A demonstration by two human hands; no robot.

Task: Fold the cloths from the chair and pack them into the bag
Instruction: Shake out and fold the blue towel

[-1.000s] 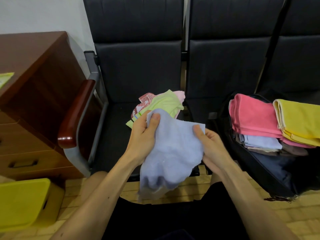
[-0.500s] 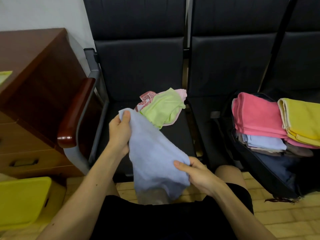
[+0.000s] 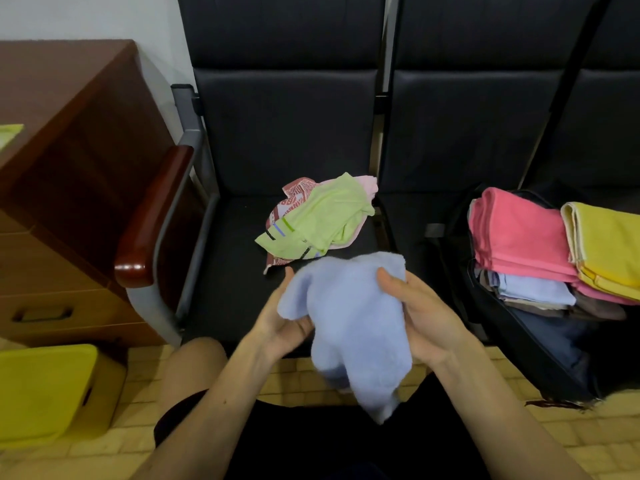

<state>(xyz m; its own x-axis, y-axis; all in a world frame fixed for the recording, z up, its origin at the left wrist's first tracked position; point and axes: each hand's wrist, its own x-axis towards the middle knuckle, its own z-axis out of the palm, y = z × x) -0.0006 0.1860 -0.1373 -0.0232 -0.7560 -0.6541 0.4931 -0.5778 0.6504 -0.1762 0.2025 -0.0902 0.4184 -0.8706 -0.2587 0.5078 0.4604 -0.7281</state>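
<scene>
Crumpled cloths point(image 3: 322, 216) on black chair seat point(image 3: 232, 271)

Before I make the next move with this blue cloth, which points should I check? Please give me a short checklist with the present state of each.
1. Hold on the blue cloth: ok, the left hand and the right hand both hold it.
2. Blue cloth folded: not ok, it hangs bunched.
3. Bare chair seat for folding: ok, beside the green cloth pile.
4. Bag open: ok, the pink cloth and the yellow cloth lie folded in it.
5. Room left in the bag: cannot tell.
</scene>
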